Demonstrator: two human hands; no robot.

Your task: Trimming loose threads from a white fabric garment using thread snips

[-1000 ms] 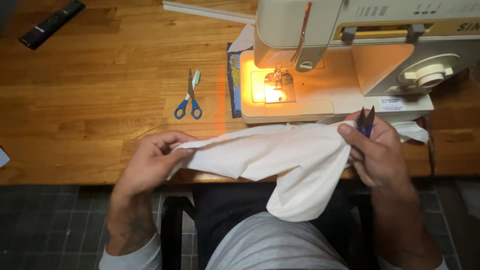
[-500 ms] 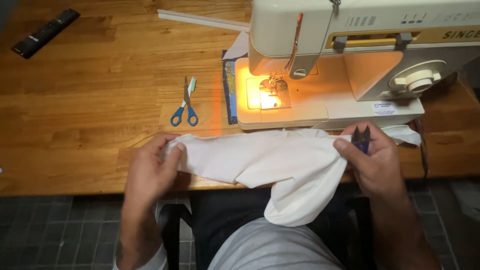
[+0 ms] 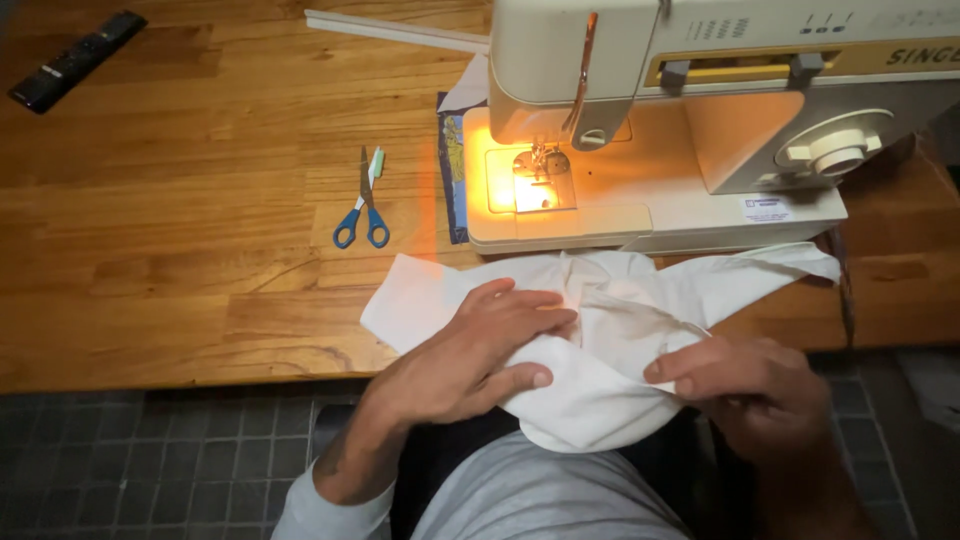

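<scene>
A white piece of fabric [image 3: 610, 300] lies bunched over the front edge of the wooden table [image 3: 180, 280] and hangs down into my lap. My left hand [image 3: 470, 355] rests on top of the fabric's middle, fingers spread over it and thumb tucked around a fold. My right hand [image 3: 750, 385] is at the lower right and pinches the fabric's edge between thumb and fingers. Whether the small dark snips are in this hand cannot be seen. Just behind the fabric stands a cream sewing machine [image 3: 660, 110] with its lamp lit over the needle plate [image 3: 530, 185].
Blue-handled scissors [image 3: 362, 205] lie shut on the table left of the machine. A black remote [image 3: 75, 60] sits at the far left corner and a white strip [image 3: 400, 30] lies at the back. A dark printed sheet [image 3: 452, 180] pokes out beside the machine. Grey floor tiles [image 3: 150, 450] show below the table edge.
The fabric was held stretched between both hands; now it is lowered and bunched on the table edge. Both hands have moved inward onto it. The snips in my right hand are out of sight.
</scene>
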